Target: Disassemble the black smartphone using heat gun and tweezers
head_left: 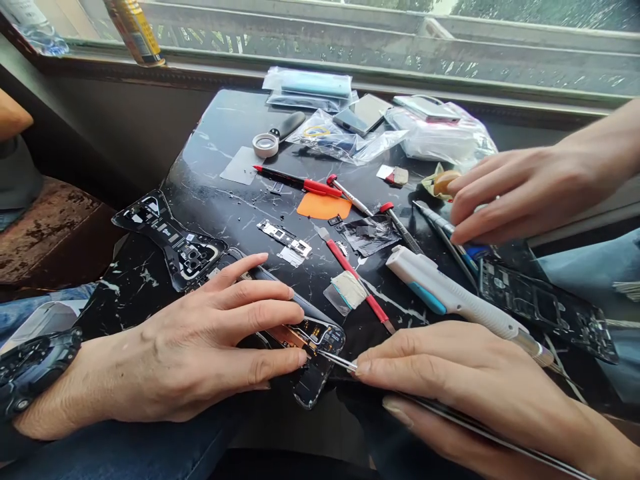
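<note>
Clearly, with the left hand (200, 347) spread flat pinning the opened phone (316, 337) at the table's (220, 153) near edge and the right hand (450, 380) pinching tweezers (337, 361) into it, a slip could gouge the exposed board.

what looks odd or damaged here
The phone under the left hand, probed by tweezers in the right hand, lies opened, insides bare. A black frame piece juts past the left edge of the table.

Readable text: none | yellow can (134, 30) label (too blurred)
</note>
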Demonstrator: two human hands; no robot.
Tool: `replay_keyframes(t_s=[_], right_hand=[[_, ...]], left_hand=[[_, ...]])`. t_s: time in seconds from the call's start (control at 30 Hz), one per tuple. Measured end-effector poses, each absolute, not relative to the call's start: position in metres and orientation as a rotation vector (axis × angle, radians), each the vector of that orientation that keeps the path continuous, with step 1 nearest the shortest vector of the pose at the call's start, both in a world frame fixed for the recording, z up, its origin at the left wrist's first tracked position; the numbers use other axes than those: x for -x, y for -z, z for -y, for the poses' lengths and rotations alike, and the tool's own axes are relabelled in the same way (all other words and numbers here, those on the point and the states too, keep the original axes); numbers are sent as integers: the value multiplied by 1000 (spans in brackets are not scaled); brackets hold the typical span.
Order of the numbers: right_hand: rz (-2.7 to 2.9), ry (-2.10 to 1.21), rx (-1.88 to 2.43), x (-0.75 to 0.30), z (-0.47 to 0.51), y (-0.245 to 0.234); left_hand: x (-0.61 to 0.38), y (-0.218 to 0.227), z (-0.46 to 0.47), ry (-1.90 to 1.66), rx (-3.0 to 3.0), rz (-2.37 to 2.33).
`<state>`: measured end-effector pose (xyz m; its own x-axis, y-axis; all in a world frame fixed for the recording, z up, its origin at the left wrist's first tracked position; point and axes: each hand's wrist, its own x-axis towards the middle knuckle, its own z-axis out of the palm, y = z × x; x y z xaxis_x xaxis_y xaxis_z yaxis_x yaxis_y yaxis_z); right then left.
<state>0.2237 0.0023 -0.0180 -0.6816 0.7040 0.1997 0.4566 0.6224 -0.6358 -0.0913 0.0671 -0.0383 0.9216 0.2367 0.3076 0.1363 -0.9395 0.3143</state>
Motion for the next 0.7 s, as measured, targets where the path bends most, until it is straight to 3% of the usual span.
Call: replay_keyframes(t_s=[0.7], right_hand=[[2553,-609,772,-222,1,27]], left_hand=[[90,37,-68,-483,-2795,-275]])
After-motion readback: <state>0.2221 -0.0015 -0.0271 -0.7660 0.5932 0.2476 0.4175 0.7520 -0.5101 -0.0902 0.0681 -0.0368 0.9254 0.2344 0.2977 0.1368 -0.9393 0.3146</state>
